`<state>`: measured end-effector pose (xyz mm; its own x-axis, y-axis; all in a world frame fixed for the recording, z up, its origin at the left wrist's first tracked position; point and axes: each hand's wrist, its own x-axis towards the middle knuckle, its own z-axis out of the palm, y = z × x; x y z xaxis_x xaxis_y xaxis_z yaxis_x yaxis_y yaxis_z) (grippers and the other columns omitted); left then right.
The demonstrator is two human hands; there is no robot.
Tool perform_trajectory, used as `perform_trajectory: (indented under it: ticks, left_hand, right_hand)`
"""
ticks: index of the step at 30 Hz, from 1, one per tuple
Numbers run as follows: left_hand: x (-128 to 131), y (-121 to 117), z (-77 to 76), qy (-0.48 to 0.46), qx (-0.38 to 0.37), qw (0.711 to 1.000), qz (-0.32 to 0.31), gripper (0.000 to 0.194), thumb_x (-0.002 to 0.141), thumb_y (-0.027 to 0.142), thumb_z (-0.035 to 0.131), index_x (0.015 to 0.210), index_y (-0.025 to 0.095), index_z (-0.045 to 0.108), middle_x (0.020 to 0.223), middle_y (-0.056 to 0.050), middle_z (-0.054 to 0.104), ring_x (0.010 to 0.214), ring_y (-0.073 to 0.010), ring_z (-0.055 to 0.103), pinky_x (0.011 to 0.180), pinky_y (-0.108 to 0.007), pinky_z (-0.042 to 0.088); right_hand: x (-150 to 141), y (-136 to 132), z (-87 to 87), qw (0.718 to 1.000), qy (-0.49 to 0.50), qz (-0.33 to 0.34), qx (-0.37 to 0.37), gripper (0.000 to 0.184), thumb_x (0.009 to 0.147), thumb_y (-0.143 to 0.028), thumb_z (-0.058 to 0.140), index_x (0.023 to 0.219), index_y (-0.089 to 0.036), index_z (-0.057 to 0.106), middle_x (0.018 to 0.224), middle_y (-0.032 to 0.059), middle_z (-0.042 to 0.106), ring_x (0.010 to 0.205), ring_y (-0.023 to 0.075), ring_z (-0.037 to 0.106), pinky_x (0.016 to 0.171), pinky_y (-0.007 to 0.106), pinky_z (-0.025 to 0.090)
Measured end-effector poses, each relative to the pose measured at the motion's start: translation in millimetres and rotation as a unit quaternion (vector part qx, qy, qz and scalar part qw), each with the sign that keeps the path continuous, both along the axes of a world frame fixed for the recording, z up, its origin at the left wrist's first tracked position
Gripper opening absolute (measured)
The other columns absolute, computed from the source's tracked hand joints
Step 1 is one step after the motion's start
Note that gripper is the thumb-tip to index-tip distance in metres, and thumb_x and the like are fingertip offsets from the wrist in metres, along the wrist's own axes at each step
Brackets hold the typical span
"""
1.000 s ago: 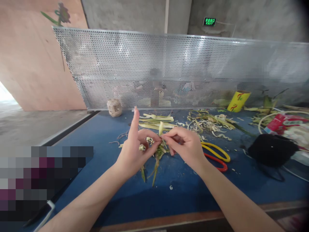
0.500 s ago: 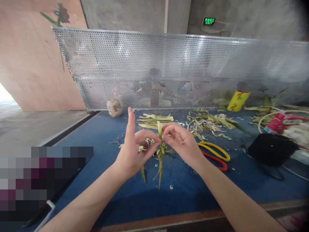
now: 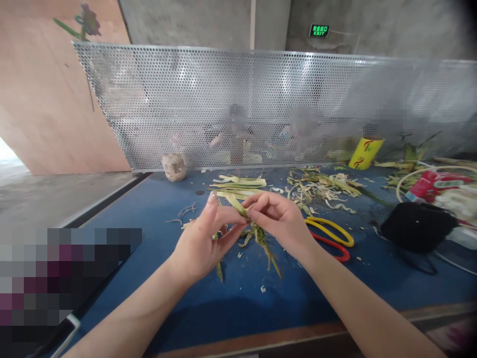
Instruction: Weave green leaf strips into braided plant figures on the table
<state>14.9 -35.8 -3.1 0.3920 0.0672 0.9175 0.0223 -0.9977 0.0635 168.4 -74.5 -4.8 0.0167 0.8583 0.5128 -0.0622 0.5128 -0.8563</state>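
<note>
Above the middle of the blue table, a knotted bundle of green leaf strips [image 3: 263, 238] hangs between my two hands. My left hand [image 3: 203, 238] pinches it from the left, with one digit raised. From the right, my right hand [image 3: 279, 219] is closed on the same spot with its fingertips. A pale, wide strip [image 3: 235, 201] rises from the pinch and leans left, while the thin lower ends slant down to the right. The fingers hide the middle of the bundle. Several flat, pale green strips [image 3: 238, 183] lie just beyond my hands.
Scissors with yellow and red handles [image 3: 335, 229] lie right of my right forearm. Behind them is a heap of shredded strips [image 3: 328, 186]. A yellow roll [image 3: 365, 153], a black pouch [image 3: 419, 228] and a whitish lump [image 3: 174, 166] also stand about. A perforated metal screen [image 3: 208, 99] borders the far edge.
The bundle has tilted: its top strip now leans left and its lower ends have swung right. My left hand's raised digit has come down. Both hands keep hold.
</note>
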Motion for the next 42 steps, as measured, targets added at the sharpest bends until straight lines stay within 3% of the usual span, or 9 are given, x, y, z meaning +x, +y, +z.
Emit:
perform_trajectory:
  ticks: [4, 8, 13, 22, 26, 29, 32, 35, 42]
  left_hand:
    - [-3, 1, -1.0, -0.001, -0.002, 1.000, 0.002, 0.085, 0.071, -0.001, 0.057, 0.136, 0.034, 0.014, 0.082, 0.001, 0.064, 0.070, -0.0116, 0.062, 0.064, -0.024, 0.055]
    - [-12, 3, -3.5, 0.084, -0.041, 0.996, 0.015, 0.027, 0.083, 0.014, 0.047, 0.106, 0.023, 0.057, 0.091, -0.007, 0.066, 0.082, -0.0168, 0.064, 0.064, -0.026, 0.056]
    - [-12, 1, -3.4, 0.069, -0.037, 0.997, 0.022, 0.021, 0.086, 0.017, 0.042, 0.095, 0.018, 0.060, 0.092, -0.008, 0.066, 0.083, -0.0149, 0.063, 0.068, -0.025, 0.055]
    - [-9, -3, 1.9, 0.067, -0.020, 0.997, 0.044, 0.018, 0.083, 0.012, 0.045, 0.092, 0.018, 0.058, 0.085, -0.005, 0.066, 0.076, -0.0133, 0.063, 0.063, -0.022, 0.054]
    - [-8, -2, 3.3, 0.046, -0.016, 0.998, 0.041, 0.028, 0.078, 0.007, 0.051, 0.102, 0.021, 0.054, 0.084, -0.004, 0.066, 0.075, -0.0133, 0.063, 0.064, -0.022, 0.054]
    - [-5, -2, 3.6, -0.006, -0.006, 1.000, 0.014, 0.063, 0.075, 0.004, 0.054, 0.128, 0.029, 0.031, 0.081, -0.001, 0.065, 0.072, -0.0130, 0.063, 0.066, -0.026, 0.055]
    - [-4, -3, 3.2, -0.032, 0.000, 0.999, 0.012, 0.082, 0.075, 0.005, 0.056, 0.135, 0.035, 0.010, 0.077, 0.002, 0.065, 0.068, -0.0132, 0.064, 0.064, -0.028, 0.056]
    - [-4, -9, 2.2, -0.050, -0.051, 0.997, 0.042, 0.089, 0.072, 0.005, 0.060, 0.134, 0.040, 0.008, 0.081, 0.002, 0.064, 0.067, -0.0126, 0.063, 0.053, -0.023, 0.055]
    - [-1, -11, 2.0, -0.074, -0.143, 0.987, 0.023, 0.090, 0.070, 0.007, 0.064, 0.136, 0.031, 0.007, 0.073, 0.001, 0.061, 0.065, -0.0127, 0.062, 0.044, -0.018, 0.052]
  right_hand:
    - [-1, 0, -0.3, 1.000, 0.004, 0.004, 0.007, 0.012, 0.071, -0.014, 0.060, 0.063, -0.019, 0.053, 0.086, 0.0010, 0.060, 0.074, 0.0102, 0.059, 0.064, 0.024, 0.048]
    - [-2, -1, 0.9, 1.000, 0.004, 0.000, 0.011, 0.013, 0.071, -0.014, 0.060, 0.061, -0.019, 0.053, 0.085, 0.0006, 0.060, 0.073, 0.0098, 0.059, 0.063, 0.024, 0.049]
    - [-3, -1, 1.5, 1.000, 0.009, -0.007, 0.010, 0.014, 0.072, -0.017, 0.060, 0.061, -0.019, 0.053, 0.084, 0.0006, 0.061, 0.071, 0.0094, 0.059, 0.063, 0.023, 0.048]
    - [1, 2, -3.5, 0.998, 0.047, 0.040, 0.000, 0.010, 0.080, -0.024, 0.054, 0.090, -0.023, 0.055, 0.089, 0.0017, 0.062, 0.078, 0.0122, 0.058, 0.065, 0.026, 0.048]
    - [1, 2, -3.0, 0.999, 0.027, 0.033, 0.007, 0.011, 0.077, -0.021, 0.057, 0.088, -0.023, 0.056, 0.088, 0.0010, 0.063, 0.076, 0.0122, 0.059, 0.065, 0.026, 0.049]
    - [1, 1, -1.4, 0.999, 0.012, 0.033, 0.024, 0.008, 0.077, -0.019, 0.056, 0.084, -0.023, 0.059, 0.086, 0.0008, 0.063, 0.075, 0.0124, 0.060, 0.064, 0.027, 0.050]
    - [1, -2, 1.2, 0.999, -0.001, 0.026, 0.038, 0.010, 0.077, -0.018, 0.056, 0.082, -0.023, 0.062, 0.087, 0.0007, 0.065, 0.076, 0.0123, 0.061, 0.065, 0.027, 0.052]
    - [0, -4, 3.3, 0.999, -0.015, 0.012, 0.038, 0.011, 0.076, -0.017, 0.058, 0.082, -0.025, 0.063, 0.086, -0.0004, 0.066, 0.077, 0.0124, 0.062, 0.068, 0.027, 0.052]
    - [1, -4, 1.5, 0.999, -0.028, -0.007, 0.038, 0.015, 0.075, -0.014, 0.058, 0.082, -0.025, 0.064, 0.086, -0.0006, 0.067, 0.083, 0.0132, 0.063, 0.073, 0.028, 0.052]
